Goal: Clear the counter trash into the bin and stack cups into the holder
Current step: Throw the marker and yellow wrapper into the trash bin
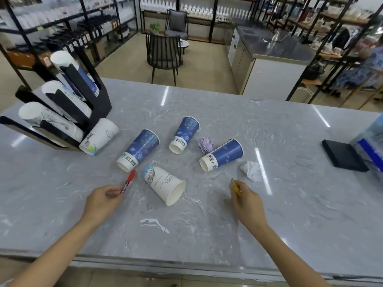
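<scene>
Several paper cups lie on their sides on the grey marble counter point(207, 224): a white one point(165, 186) between my hands, three blue ones point(139, 150) point(185, 133) point(222, 155), and a white one point(99, 136) against the black cup holder point(97, 104) at far left, which holds three stacks of cups. My left hand point(102, 200) grips a red marker point(128, 181). My right hand point(247, 198) pinches a small yellow wrapper point(235, 187). A crumpled purple paper point(205, 144) and a crumpled white paper point(251, 170) lie near the right blue cup.
A flat black box point(344, 155) sits at the right of the counter beside a blue and clear container point(371, 141). Beyond the counter stand a black chair point(163, 52), shelving with bottles, and a steel worktop point(277, 46). No bin shows.
</scene>
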`<state>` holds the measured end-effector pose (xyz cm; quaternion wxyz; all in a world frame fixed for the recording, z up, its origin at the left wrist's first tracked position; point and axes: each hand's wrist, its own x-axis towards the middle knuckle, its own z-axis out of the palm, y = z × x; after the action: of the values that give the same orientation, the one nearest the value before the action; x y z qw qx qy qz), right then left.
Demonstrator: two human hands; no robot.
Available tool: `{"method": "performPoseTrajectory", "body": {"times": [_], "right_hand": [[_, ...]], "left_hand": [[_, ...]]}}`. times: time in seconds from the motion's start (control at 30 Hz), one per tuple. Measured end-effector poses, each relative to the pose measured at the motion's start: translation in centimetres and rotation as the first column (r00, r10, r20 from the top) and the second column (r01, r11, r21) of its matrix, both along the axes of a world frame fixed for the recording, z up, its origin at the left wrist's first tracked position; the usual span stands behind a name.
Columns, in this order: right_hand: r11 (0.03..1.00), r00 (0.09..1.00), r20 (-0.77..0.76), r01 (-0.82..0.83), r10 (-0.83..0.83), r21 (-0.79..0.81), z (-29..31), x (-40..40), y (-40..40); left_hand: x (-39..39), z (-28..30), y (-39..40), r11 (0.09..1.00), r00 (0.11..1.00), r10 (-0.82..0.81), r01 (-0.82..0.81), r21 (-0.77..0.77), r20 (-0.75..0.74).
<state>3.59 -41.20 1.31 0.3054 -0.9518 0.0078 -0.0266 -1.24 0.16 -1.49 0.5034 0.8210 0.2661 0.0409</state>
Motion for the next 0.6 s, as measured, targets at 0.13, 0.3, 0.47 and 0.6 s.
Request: {"method": "performPoseTrajectory", "body": {"times": [0.13,0.3,0.47,0.6], "right_hand": [[0.986,0.999,0.045,-0.033,0.026,0.162,1.7,0.2,1.2],[0.945,0.986,0.139,-0.133,0.095,0.300,4.1,-0.4,4.7],[0.914,0.962,0.180,-0.253,0.203,0.318,5.9,-0.9,8.9],[0.863,0.927,0.207,-0.368,0.312,0.345,6.5,-1.6,12.3]], "left_hand": [[-1.3,1.0,-0.3,0.989,0.995,0.027,-0.013,-0.147,0.098],[-2.5,3.4,-1.0,0.983,0.980,0.022,0.015,-0.185,0.200],[-4.0,5.2,-0.8,0.993,0.970,0.013,0.017,-0.120,0.245],[-5.8,5.7,0.3,0.994,0.957,0.056,-0.027,-0.103,0.285]]}}
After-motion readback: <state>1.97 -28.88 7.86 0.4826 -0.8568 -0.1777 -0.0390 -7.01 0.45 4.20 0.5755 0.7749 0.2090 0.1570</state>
